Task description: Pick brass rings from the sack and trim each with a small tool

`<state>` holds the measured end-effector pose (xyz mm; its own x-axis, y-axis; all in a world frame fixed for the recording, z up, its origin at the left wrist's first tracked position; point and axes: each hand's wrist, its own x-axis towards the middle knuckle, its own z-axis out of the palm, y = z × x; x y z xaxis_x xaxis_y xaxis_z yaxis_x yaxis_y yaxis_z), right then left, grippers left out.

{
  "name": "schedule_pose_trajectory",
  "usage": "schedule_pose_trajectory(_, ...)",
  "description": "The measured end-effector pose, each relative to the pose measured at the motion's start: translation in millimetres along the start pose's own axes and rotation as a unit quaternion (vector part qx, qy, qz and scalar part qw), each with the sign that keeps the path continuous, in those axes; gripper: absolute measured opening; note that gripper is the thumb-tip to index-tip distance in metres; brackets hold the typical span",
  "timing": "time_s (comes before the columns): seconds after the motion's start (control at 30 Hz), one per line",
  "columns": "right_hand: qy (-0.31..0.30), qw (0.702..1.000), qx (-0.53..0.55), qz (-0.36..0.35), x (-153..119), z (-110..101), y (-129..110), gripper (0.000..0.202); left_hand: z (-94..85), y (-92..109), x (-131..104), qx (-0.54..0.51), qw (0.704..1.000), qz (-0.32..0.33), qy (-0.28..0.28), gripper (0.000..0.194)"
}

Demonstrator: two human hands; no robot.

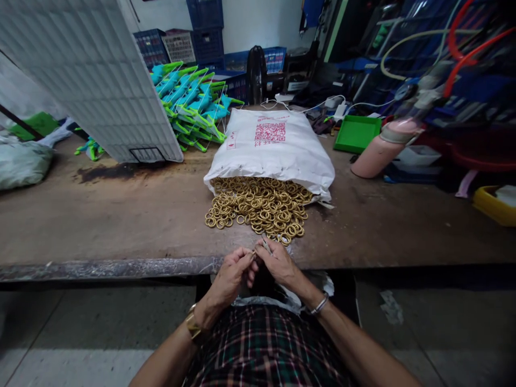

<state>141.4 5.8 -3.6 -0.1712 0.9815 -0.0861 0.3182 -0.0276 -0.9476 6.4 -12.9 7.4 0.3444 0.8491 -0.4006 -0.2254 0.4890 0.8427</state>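
My left hand (236, 274) and my right hand (280, 264) meet at the front edge of the table, with their fingertips almost touching. A small thing too hidden to make out is pinched between the left thumb and fingers. My right hand is closed around a thin, pointed metal tool (266, 246), whose tip shows above the fingers. Just beyond both hands lies a loose heap of gold-coloured rings (262, 207). It spills from the open mouth of a white sack (237, 142) printed with a red square code.
Left of the sack, a white ribbed panel (108, 80) stands on the wooden table (100, 231). Behind it are stacked blue and green plastic parts (193, 102). To the right are a green tray (357, 134), a pink cylinder (381, 153) with hoses and a yellow container (494, 207).
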Motion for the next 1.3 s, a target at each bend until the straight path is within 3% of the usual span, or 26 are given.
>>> schedule_pose_trajectory(0.23,0.005,0.999,0.049,0.001,-1,-6,7,0.021,7.7,-3,1,-0.025,1.0,0.012,-0.011,0.03)
schedule_pose_trajectory(0.4,0.051,0.996,-0.063,-0.043,-6,-12,12,0.018,8.2,-6,4,-0.023,0.999,0.033,-0.007,0.032)
schedule_pose_trajectory(0.6,-0.029,0.971,-0.201,-0.129,-20,-14,18,0.015,7.4,-10,5,0.051,0.996,0.072,-0.015,0.03)
schedule_pose_trajectory(0.77,-0.034,0.957,-0.264,-0.116,-22,-13,19,0.016,8.3,-9,3,0.097,0.992,0.084,-0.012,0.03)
schedule_pose_trajectory(1.0,-0.08,0.96,-0.257,-0.074,-23,-15,9,0.017,6.5,-7,-5,0.137,0.985,0.103,-0.017,0.03)
schedule_pose_trajectory(1.2,-0.024,0.93,-0.364,-0.034,-21,-19,11,0.016,19.4,7,-30,0.099,0.983,0.112,-0.107,0.026)
schedule_pose_trajectory(1.3,0.057,0.92,-0.388,-0.014,-17,-27,13,0.018,17.7,13,-28,-0.014,0.993,0.079,-0.087,0.025)
